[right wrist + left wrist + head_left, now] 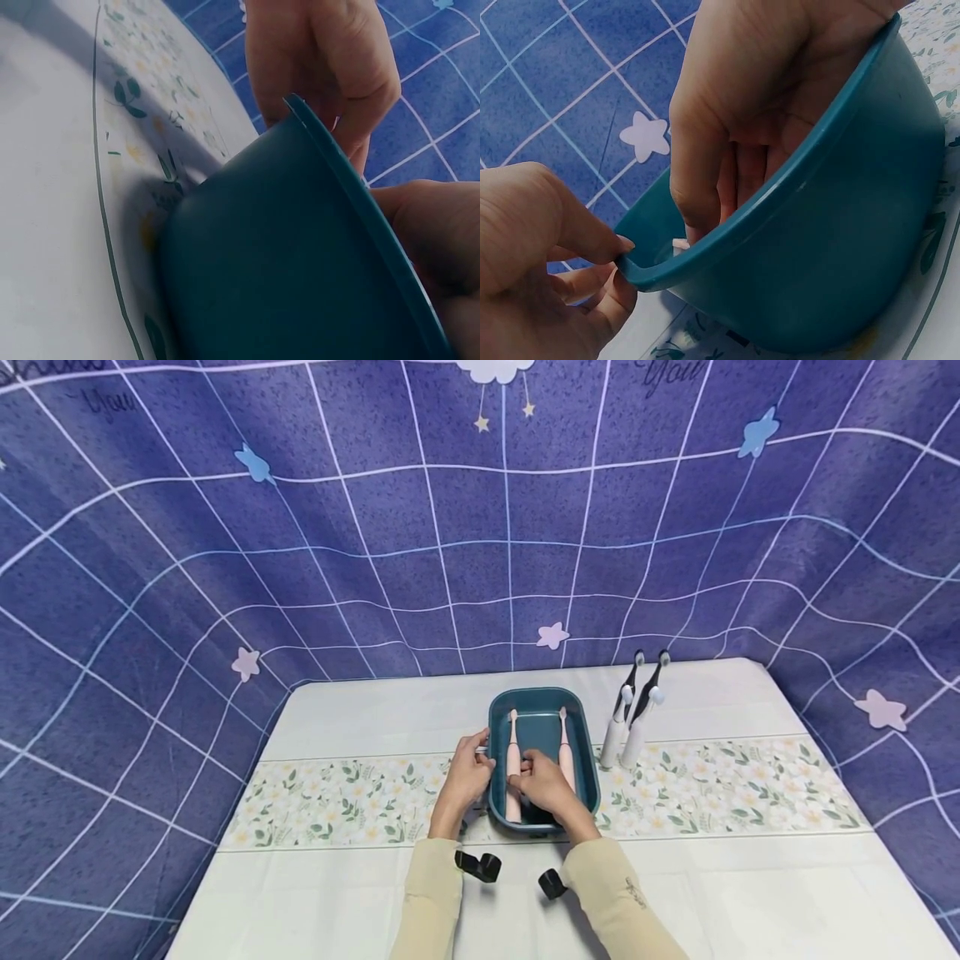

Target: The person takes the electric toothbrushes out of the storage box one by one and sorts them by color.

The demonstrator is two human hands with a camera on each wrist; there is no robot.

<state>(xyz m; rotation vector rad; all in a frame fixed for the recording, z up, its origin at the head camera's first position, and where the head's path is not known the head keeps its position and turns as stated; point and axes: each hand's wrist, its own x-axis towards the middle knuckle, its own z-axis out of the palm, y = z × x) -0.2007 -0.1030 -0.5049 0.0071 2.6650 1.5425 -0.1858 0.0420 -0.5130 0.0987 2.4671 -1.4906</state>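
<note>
A teal plastic basin (pixel 592 770) stands on the table with two pale pink electric toothbrushes in it. My left hand (pixel 469 774) pinches the basin's left rim between thumb and fingers, as the left wrist view shows. Inside the basin, my right hand (pixel 548 788) reaches down and holds the left pink toothbrush (pixel 513 760) by its handle, thumb on the near side. The other pink toothbrush (pixel 566 753) lies along the right side, its lower end hidden by my right hand. Both brush heads point to the far end.
To the right of the basin stand two white electric toothbrushes (pixel 612 742), with two black toothbrushes (pixel 649 687) upright behind them. A white tablecloth (pixel 360 718) with a floral band covers the table. A blue checked curtain (pixel 420 577) hangs behind and at the sides.
</note>
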